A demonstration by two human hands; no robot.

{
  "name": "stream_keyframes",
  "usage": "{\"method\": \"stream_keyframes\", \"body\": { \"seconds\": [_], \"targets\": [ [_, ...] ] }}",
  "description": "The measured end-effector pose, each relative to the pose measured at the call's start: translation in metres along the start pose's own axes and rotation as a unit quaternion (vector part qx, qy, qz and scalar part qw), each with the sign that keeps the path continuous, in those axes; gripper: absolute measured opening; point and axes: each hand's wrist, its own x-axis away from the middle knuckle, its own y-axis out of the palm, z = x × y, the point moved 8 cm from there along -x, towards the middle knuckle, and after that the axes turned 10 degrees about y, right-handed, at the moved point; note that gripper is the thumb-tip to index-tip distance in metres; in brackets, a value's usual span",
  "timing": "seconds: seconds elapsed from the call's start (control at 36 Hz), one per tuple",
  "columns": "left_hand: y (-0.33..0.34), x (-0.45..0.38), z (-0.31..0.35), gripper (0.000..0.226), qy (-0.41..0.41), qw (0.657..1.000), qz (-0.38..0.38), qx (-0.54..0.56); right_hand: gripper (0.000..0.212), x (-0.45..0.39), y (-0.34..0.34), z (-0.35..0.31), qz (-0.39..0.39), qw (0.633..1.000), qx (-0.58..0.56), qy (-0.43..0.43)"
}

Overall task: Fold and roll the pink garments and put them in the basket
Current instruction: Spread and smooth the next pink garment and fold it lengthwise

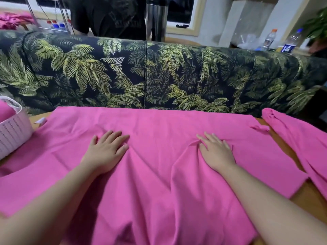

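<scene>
Flat across the wooden table (307,197), spread wide and still creased through the middle: the pink garment (159,174), near edge spilling toward the body. Pinned there by both palms, probably to smooth wrinkles before the first fold. Left hand (106,149) laid flat, fingers straight, gripping nothing. Right hand (216,151) likewise pressing, fingers spread and only lightly bunching a ridge of cloth. Waiting at the right edge, a second pink garment (300,138), partly off the table. Parked at far left, touching the cloth, the pale basket (12,131), with something pink already inside. Beyond, a palm-print sofa (159,73); nothing blocking the way to the basket.
</scene>
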Motion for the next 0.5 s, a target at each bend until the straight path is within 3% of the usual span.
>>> {"method": "stream_keyframes", "body": {
  "seconds": [0.5],
  "targets": [
    [0.007, 0.164, 0.065, 0.086, -0.003, 1.000, -0.007, -0.001, 0.048, 0.170, 0.003, 0.049, -0.007, 1.000, 0.008, -0.007]
  ]
}}
